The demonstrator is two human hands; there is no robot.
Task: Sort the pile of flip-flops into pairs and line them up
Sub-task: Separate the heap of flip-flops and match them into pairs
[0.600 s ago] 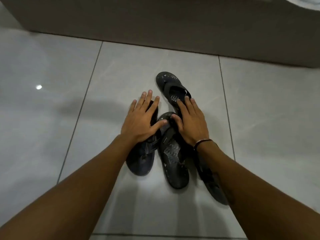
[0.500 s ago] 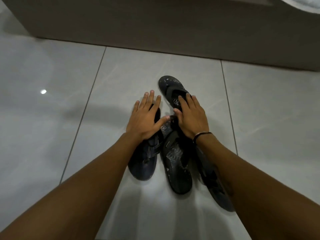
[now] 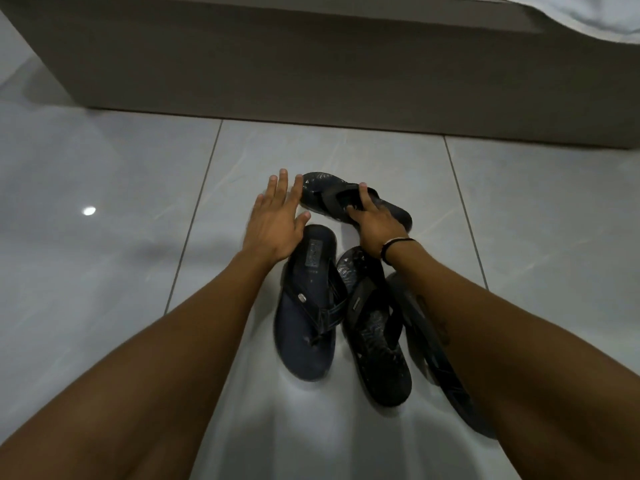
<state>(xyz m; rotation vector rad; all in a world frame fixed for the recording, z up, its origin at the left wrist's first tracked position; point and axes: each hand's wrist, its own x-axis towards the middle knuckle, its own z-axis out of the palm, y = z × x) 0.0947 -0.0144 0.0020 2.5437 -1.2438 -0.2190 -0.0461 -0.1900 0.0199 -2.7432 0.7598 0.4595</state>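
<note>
Head view: the right hand (image 3: 375, 226), its grip closed on the strap of the far dark patterned rubber flip-flop (image 3: 349, 202), apparently draws it toward its patterned mate (image 3: 375, 337) nearer the wrist, while the left hand (image 3: 273, 225) hovers spread and empty above the plain navy flip-flop (image 3: 306, 317) on the pale tiled floor (image 3: 104, 202).

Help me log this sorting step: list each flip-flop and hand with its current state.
Far flip-flop: gripped at the strap, crosswise.
Navy flip-flop: flat, strap up, untouched.
Patterned flip-flop: flat, overlapping its neighbours.
Rightmost flip-flop: partly hidden by forearm.
Left hand: open, empty.
Right hand: gripping far flip-flop.
</note>
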